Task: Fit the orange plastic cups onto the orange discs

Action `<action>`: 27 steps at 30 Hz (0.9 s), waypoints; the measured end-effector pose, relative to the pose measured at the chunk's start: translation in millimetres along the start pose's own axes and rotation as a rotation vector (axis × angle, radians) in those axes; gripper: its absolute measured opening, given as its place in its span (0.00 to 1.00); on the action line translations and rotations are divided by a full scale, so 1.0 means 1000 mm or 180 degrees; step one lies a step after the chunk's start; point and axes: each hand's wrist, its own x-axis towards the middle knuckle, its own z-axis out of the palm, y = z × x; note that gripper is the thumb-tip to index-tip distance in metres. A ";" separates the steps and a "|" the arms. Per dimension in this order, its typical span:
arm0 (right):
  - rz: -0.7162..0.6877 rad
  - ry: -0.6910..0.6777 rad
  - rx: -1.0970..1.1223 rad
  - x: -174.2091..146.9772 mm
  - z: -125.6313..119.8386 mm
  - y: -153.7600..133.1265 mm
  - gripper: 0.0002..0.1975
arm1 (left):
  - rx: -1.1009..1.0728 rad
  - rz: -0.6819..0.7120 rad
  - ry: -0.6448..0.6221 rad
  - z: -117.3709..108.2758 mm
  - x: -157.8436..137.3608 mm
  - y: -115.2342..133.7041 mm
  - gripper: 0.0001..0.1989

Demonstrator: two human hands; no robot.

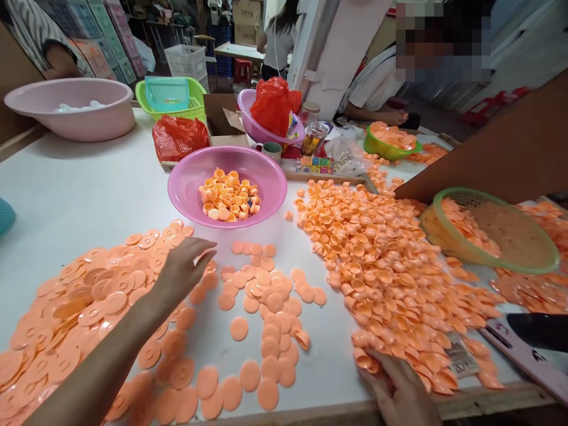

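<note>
Discs (114,303) of smooth, flat orange plastic overlap at left on a white tabletop (80,183), the left hand (187,263) above their far right edge, fingers loosely bent, grip unclear. Glossy, hollow cup-shaped pieces (386,275) heap at right; the right hand (397,387) curls against one at the near edge, any pinch hidden.

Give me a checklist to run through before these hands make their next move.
1. Left hand near the flat orange discs: ok, over their right edge.
2. Left hand free of any piece: cannot tell, its fingers hide the grasp.
3. Right hand at the curved orange pieces: ok, at the pile's near-left edge.
4. Central pink basin upright: ok, with orange pieces inside.
5. Curved pieces free of stray items: not ok, a printed slip lies among them.
</note>
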 end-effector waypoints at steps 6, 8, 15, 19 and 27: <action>0.0323 -0.0086 0.0439 0.002 0.012 -0.029 0.18 | 0.0406 0.0394 -0.0529 0.040 -0.098 -0.015 0.14; 0.0481 -0.0169 0.0850 0.008 0.013 -0.054 0.19 | 0.0371 0.0390 -0.0636 0.039 -0.115 -0.005 0.16; 0.0059 -0.1193 0.2498 0.027 0.046 -0.188 0.11 | 0.0316 -0.0158 -0.0312 0.026 -0.136 0.002 0.11; -0.0261 -0.1399 0.2665 0.035 0.084 -0.242 0.08 | 0.0406 -0.0283 -0.0239 0.028 -0.132 0.005 0.10; -0.0509 -0.1491 0.1457 0.044 0.124 -0.266 0.05 | 0.0285 -0.0603 -0.0124 0.035 -0.124 0.014 0.06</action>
